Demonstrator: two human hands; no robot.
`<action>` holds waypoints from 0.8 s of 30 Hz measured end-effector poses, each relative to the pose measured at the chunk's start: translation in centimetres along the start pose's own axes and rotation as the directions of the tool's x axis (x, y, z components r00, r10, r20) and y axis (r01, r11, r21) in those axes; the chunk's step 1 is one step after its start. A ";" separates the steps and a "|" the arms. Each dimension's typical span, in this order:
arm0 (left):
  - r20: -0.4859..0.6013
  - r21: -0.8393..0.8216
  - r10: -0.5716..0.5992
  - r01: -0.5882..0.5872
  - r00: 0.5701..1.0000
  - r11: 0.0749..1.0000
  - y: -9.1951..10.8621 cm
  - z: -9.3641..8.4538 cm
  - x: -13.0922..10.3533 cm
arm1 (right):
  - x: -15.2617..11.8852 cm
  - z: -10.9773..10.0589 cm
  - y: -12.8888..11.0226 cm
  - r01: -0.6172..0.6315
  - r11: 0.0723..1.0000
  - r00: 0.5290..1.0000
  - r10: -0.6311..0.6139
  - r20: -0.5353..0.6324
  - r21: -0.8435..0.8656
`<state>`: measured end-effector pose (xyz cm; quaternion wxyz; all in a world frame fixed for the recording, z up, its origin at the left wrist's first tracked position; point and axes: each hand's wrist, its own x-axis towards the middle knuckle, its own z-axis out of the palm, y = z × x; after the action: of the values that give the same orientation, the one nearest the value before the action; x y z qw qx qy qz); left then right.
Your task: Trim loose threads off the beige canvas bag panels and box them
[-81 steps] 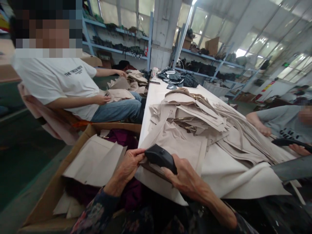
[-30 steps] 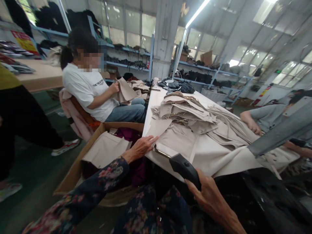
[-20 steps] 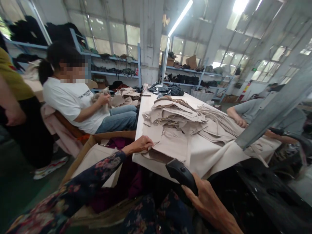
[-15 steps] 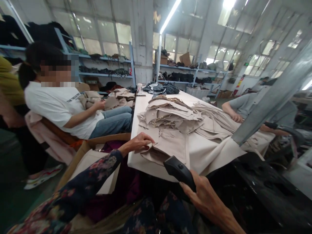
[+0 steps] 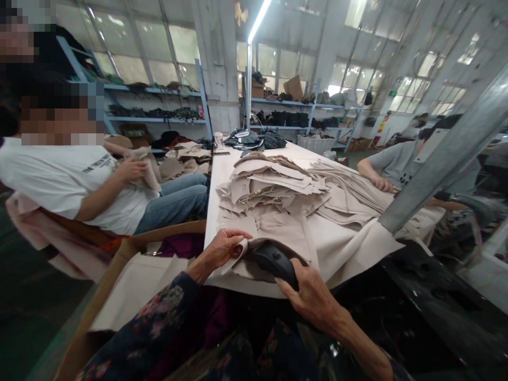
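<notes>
My left hand pinches the lifted edge of a beige fabric piece at the near end of the table. In my right hand is a black electric clipper, gripped by its rear end. Its head reaches under the raised fabric, so the tip is hidden from me. Just beyond the piece lies a tall, uneven stack of beige fabric pieces with small metal parts showing between the layers.
Long beige strips spread over the right of the white table. A slanted metal post rises at the right. On the left, a cardboard box holds fabric, and a seated person handles beige cloth. Another person works opposite.
My right hand has brought the clipper forward and left, its head now beneath the fabric. My left hand has raised the edge higher. The view has shifted slightly right.
</notes>
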<state>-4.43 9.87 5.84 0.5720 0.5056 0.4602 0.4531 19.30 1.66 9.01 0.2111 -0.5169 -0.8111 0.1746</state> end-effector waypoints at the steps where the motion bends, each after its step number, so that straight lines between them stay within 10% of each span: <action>1: -0.010 0.032 0.011 -0.010 1.000 0.999 0.3 0.3 0.0 | 0.5 -0.1 0.2 -0.006 1.000 1.000 0.006 -0.015 -0.014; 6: 0.059 0.567 0.209 -0.205 0.976 0.798 1.1 1.2 -0.4 | 2.4 -0.5 0.9 -0.006 0.999 0.998 0.004 -0.068 -0.033; 11: 0.184 0.731 0.224 -0.286 0.957 0.620 -0.5 1.1 -0.6 | 4.3 -0.8 1.2 -0.024 0.999 0.989 0.017 -0.147 -0.047; 24: 0.151 0.347 -0.111 0.052 0.982 0.936 -1.7 -0.5 1.9 | -0.2 -0.6 1.2 -0.011 1.000 1.000 0.011 0.002 0.027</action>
<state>-4.48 11.65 3.98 0.5307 0.6140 0.5026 0.2979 20.62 2.02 8.89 0.2165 -0.5181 -0.8060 0.1870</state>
